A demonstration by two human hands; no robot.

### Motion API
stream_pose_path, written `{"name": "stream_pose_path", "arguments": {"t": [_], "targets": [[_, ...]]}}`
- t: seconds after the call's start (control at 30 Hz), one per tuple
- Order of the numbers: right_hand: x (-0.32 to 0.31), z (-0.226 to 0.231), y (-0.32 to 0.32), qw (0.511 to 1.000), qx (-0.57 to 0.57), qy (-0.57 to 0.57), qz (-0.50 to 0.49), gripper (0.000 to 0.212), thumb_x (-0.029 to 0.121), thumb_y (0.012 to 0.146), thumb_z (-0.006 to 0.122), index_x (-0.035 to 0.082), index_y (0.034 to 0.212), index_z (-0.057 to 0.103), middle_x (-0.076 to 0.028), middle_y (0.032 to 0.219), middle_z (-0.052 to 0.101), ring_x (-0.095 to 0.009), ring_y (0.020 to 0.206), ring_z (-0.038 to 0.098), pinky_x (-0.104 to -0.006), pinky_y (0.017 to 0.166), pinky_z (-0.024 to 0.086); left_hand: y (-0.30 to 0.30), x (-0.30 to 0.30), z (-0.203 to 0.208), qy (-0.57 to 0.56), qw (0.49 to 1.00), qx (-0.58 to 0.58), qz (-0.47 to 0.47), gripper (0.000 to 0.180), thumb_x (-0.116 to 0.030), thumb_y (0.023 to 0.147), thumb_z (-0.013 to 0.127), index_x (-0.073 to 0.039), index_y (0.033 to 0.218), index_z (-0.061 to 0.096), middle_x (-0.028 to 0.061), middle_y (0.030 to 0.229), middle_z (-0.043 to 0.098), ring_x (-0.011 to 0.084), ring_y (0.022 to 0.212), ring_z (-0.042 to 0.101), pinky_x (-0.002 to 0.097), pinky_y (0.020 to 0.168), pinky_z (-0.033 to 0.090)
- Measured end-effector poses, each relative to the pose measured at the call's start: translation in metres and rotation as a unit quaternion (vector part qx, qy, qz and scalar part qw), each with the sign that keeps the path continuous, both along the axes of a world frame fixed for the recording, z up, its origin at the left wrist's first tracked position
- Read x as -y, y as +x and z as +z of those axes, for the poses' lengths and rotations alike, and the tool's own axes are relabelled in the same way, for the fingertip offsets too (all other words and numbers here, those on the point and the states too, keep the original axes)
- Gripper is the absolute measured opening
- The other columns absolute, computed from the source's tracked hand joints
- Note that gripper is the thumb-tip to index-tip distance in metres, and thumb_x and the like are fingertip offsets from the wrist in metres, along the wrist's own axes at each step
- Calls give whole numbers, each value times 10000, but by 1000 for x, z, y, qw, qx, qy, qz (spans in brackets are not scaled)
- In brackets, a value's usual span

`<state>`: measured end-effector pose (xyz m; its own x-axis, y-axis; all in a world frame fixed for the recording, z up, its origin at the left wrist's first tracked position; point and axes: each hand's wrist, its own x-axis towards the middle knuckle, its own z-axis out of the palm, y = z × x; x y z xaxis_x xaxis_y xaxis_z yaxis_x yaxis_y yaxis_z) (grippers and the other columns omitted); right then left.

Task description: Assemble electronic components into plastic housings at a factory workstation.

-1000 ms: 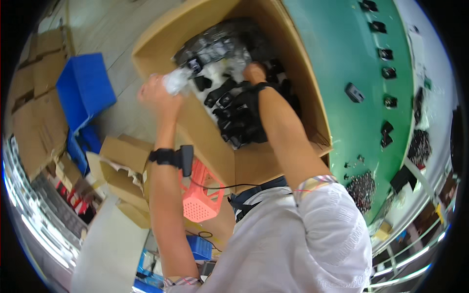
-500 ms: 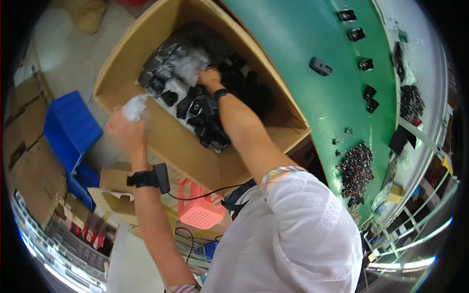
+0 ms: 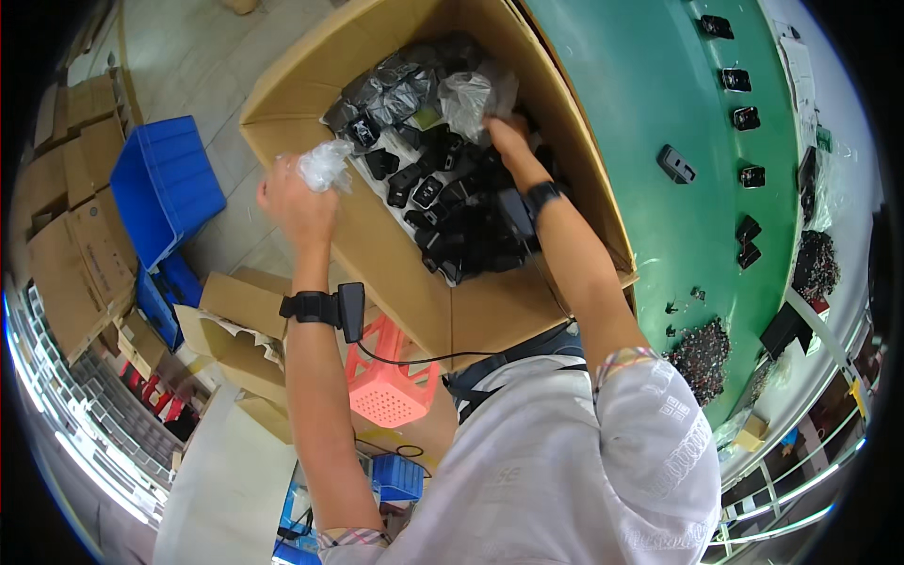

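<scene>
My left hand point(image 3: 298, 205) is closed around a crumpled clear plastic bag point(image 3: 326, 166), just outside the left wall of a big open cardboard box point(image 3: 381, 273). Inside the box, my right hand point(image 3: 509, 137) pinches the edge of a larger, cloudy plastic bag point(image 3: 465, 102); its fingertips are partly hidden by the film. Below that hand lie many small black plastic housings point(image 3: 428, 192), heaped on a white sheet. More dark plastic wrapping point(image 3: 386, 89) bunches against the box's far end.
A green table point(image 3: 650, 56) adjoins the box on the right, bearing a grey device point(image 3: 676, 165), a row of black pieces point(image 3: 735, 80) and a pile of tiny parts point(image 3: 702, 363). On the left are a blue bin point(image 3: 165, 184), cartons point(image 3: 89, 245) and a pink stool point(image 3: 388, 395).
My right hand has shifted the cloudy bag toward the box's right side, uncovering more black housings. My left hand still holds its crumpled bag. The whole view has shifted.
</scene>
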<state>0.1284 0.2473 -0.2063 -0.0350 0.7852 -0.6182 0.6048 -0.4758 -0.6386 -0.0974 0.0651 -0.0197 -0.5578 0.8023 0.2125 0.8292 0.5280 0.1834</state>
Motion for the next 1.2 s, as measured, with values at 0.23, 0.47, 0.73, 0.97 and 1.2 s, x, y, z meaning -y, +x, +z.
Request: {"name": "stream_pose_path", "arguments": {"t": [0.23,0.47,0.73,0.97,1.2], "targets": [[-16,-8,-52,935,238,-36,259,296,231,798,606,84,1040,692,-165,1174,625,-337,1105,593,-436,891,503,-9,14,-6,-1,1000,-21,6,254,-186,665,669,-114,908,665,69,1005,608,259,994,555,438,921,328],[-4,-35,-30,910,229,38,342,341,259,797,602,12,1022,671,-238,1114,624,-408,1031,602,-470,816,519,-4,6,-6,11,1000,-19,-11,255,-188,676,654,-133,924,681,42,1002,633,246,1017,558,416,899,341],[40,51,-6,925,-259,-92,263,298,274,726,723,-2,823,671,-149,832,665,-197,826,620,-355,743,502,-10,27,-8,0,999,-38,18,266,-178,654,679,-122,914,663,45,1016,612,247,1010,557,432,930,330],[-35,-51,27,919,160,269,240,279,190,794,605,-34,961,599,-197,895,668,-345,842,653,-443,740,510,-3,5,-5,-5,1000,-5,6,263,-187,651,690,-128,906,660,45,1005,609,252,999,557,431,925,332],[-7,-47,0,926,262,135,238,233,174,816,559,-15,906,662,-217,944,665,-405,851,645,-503,757,515,-5,13,-2,-10,999,-33,3,249,-189,666,690,-134,905,650,34,957,608,234,962,562,424,925,332]]}}
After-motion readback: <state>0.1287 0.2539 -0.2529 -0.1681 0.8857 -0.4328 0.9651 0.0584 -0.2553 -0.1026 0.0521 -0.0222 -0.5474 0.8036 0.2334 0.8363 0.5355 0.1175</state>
